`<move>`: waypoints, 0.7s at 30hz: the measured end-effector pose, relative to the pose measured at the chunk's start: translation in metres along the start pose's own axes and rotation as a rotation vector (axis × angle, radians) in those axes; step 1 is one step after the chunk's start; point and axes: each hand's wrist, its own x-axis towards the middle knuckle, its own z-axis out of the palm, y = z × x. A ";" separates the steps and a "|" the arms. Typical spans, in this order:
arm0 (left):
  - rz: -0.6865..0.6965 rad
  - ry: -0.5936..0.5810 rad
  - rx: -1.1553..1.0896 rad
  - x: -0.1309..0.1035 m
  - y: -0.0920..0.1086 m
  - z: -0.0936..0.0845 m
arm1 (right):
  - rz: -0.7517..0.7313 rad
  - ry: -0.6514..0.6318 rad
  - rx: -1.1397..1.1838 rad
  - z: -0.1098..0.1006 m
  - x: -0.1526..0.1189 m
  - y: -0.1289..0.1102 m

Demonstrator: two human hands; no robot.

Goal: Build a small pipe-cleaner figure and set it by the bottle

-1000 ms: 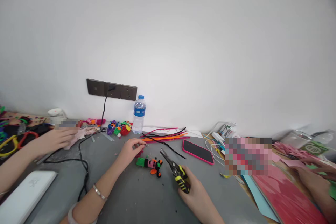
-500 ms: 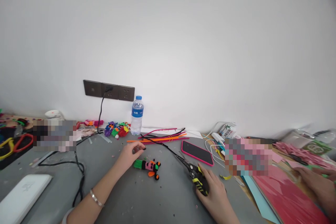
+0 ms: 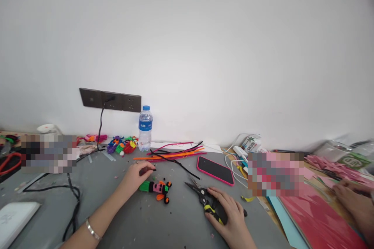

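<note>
My pliers point(image 3: 202, 193) have shifted left and their jaws now stand parted near the figure point(image 3: 158, 188) on the table point(image 3: 152, 225), so I judge nothing is being gripped there. My right hand point(image 3: 229, 210) curls round the handles, hiding much of them. My left hand point(image 3: 138, 175) pinches a dark bit point(image 3: 154, 169), too small to identify. Whether the pliers touch the black stem point(image 3: 187, 169), I cannot tell.

Craft workspace | Fuzzy figures point(image 3: 130, 146), loose stems point(image 3: 175, 155) and pliers point(image 3: 202, 195) occupied a gray worktable point(image 3: 140, 221) | Colored sheets point(image 3: 318, 214) lay alongside, near a co-worker's hand point(image 3: 352, 202)
</note>
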 end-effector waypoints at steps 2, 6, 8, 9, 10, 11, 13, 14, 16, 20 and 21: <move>-0.004 0.002 -0.009 0.000 -0.002 0.001 | 0.003 0.036 -0.019 0.003 0.000 0.000; -0.010 0.018 -0.006 0.000 -0.004 0.002 | 0.013 0.134 -0.066 0.012 -0.001 0.002; -0.010 0.009 0.016 0.000 -0.004 0.001 | 0.056 0.202 -0.120 0.017 -0.004 0.006; -0.008 0.001 0.022 0.000 -0.003 0.001 | 0.089 0.230 -0.157 0.019 -0.007 0.008; -0.003 -0.006 0.023 0.000 -0.003 0.001 | 0.120 0.243 -0.193 0.020 -0.009 0.010; 0.002 -0.011 0.023 0.000 -0.002 0.000 | 0.143 0.239 -0.221 0.021 -0.012 0.013; 0.014 -0.004 0.024 0.000 0.000 0.000 | 0.152 0.197 -0.240 0.021 -0.016 0.017; 0.019 0.005 0.025 0.000 0.001 -0.001 | 0.145 0.177 -0.234 0.020 -0.017 0.018; 0.033 0.027 0.020 -0.001 0.004 -0.001 | 0.122 0.157 -0.209 0.017 -0.017 0.018; 0.075 0.075 -0.036 -0.002 0.009 -0.002 | 0.119 0.191 -0.081 0.005 -0.015 0.007; 0.069 0.085 -0.067 -0.003 0.010 -0.002 | 0.139 0.190 -0.020 0.000 -0.015 0.002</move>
